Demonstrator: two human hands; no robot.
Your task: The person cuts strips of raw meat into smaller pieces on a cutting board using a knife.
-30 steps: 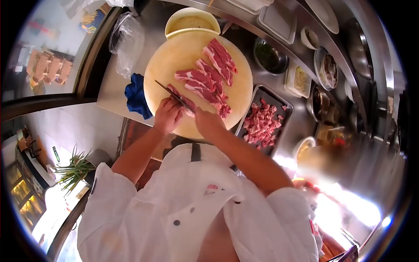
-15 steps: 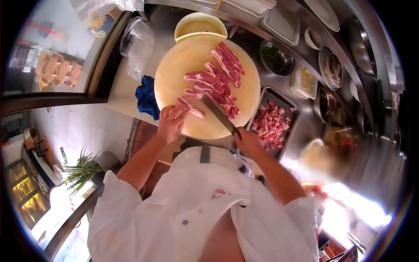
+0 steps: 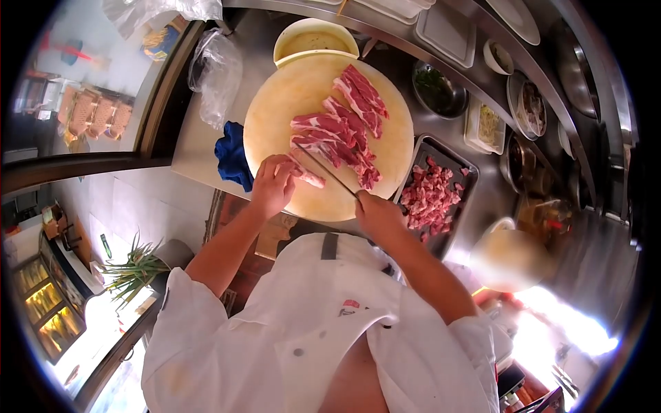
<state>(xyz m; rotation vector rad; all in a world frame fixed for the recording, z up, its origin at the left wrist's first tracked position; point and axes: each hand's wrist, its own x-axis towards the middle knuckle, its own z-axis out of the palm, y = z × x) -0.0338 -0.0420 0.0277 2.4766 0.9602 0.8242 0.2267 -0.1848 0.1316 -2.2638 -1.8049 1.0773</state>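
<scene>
A round cutting board bears several strips of raw red meat with pale fat. My left hand is closed at the board's near left edge, its fingertips pressing on a short meat strip. My right hand grips the handle of a knife at the near right edge. The blade reaches up and left across the board, seen almost edge-on. It lies between the strip under my left hand and the larger pile. Whether the edge touches meat, I cannot tell.
A metal tray of diced meat stands right of the board. Left are a blue cloth and a clear plastic bag. Behind the board sits a pale tub. A bowl of greens and a metal shelf flank the right.
The knife has turned from showing its broad side to nearly edge-on, and its tip has shifted left. My right hand has moved a little left and up. My left hand has barely moved.
</scene>
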